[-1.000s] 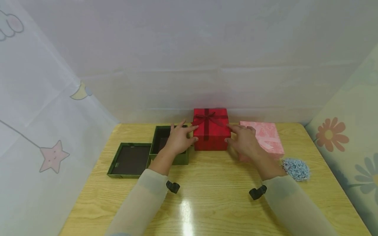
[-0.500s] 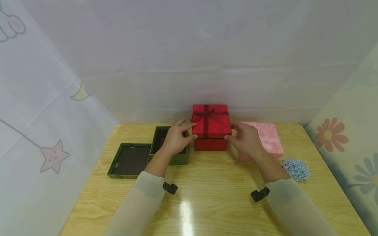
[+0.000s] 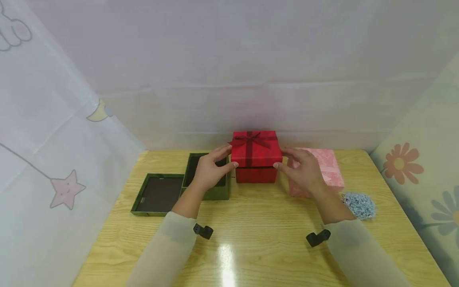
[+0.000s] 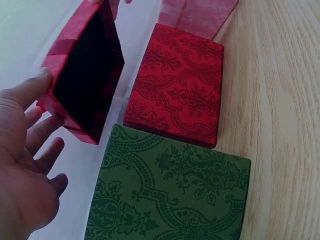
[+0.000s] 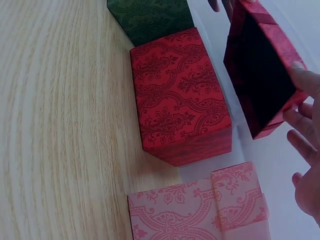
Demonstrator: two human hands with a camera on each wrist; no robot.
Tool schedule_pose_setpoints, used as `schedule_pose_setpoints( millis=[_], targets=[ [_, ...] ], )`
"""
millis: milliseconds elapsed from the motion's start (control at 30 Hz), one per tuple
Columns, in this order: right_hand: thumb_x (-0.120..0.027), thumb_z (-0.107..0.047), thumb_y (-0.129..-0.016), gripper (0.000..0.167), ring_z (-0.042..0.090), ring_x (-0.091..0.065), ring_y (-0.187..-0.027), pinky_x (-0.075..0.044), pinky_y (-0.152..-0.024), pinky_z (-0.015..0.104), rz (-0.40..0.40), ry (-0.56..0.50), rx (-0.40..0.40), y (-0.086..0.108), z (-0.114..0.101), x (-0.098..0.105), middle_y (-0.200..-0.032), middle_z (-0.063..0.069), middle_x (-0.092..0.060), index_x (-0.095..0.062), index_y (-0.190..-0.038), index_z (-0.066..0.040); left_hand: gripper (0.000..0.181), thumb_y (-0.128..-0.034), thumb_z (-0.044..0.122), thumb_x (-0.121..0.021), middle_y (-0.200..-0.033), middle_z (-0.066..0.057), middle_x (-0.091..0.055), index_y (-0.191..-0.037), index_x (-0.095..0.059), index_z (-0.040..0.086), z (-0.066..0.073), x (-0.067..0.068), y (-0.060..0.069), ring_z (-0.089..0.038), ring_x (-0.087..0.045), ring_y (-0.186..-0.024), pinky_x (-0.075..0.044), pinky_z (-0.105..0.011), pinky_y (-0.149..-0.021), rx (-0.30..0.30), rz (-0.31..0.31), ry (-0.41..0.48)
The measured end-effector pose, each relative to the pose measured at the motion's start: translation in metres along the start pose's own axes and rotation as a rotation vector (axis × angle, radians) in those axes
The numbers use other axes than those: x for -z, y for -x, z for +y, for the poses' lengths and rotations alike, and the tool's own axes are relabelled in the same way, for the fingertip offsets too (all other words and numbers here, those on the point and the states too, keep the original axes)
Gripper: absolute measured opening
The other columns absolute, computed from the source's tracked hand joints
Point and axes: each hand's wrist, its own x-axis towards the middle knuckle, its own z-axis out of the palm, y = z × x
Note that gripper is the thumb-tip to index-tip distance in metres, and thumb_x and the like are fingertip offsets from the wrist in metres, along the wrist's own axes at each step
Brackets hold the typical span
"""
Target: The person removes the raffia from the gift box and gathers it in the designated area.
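At frame centre, my left hand (image 3: 209, 169) and right hand (image 3: 305, 170), half-curled, grip the red lid (image 3: 263, 158) above the red box (image 3: 256, 175).

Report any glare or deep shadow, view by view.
Head view: the table shows a bright streak of glare at bottom centre; left wrist view: the red lid looks nearly black inside; right wrist view: the same dark interior, detail lost.

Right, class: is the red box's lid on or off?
Off: the left hand and right hand hold the red lid; both wrist views show it clear of the red box.
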Motion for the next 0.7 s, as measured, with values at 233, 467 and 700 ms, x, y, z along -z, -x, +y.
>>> schedule_pose_setpoints(
  millis=[233,467,700],
  targets=[
    [-0.089,-0.034,-0.085,0.050,0.026,-0.060,-0.127,-0.050,-0.103,0.055,0.093,-0.117,0.005,0.004,-0.003,-0.001,-0.130,0.004,-0.072,-0.076,-0.130,-0.017,0.062,-0.0869,0.053,-0.081,-0.141,0.013,-0.064,-0.144,-0.064,0.035,0.004,0.002,0.004,-0.010,-0.046,-0.143,-0.043,-0.049,-0.114,0.009,0.042,0.141],
    [-0.089,-0.031,-0.085,0.044,0.026,-0.060,-0.131,-0.048,-0.108,0.053,0.161,-0.276,-0.078,0.006,-0.009,-0.001,-0.125,0.006,-0.074,-0.079,-0.125,-0.017,0.049,-0.0896,0.044,-0.081,-0.137,0.013,-0.067,-0.136,-0.069,0.037,0.005,0.002,0.005,-0.010,-0.053,-0.137,-0.049,-0.045,-0.109,0.017,0.066,0.158],
    [-0.087,-0.028,-0.088,0.039,0.015,-0.069,-0.117,-0.052,-0.105,0.038,0.207,-0.352,-0.133,0.007,-0.012,-0.003,-0.119,0.008,-0.076,-0.079,-0.124,-0.013,0.047,-0.0936,0.025,-0.081,-0.140,0.005,-0.066,-0.139,-0.069,0.026,0.006,0.001,0.004,-0.015,-0.052,-0.139,-0.047,-0.045,-0.111,0.050,0.050,0.215]
  ],
)
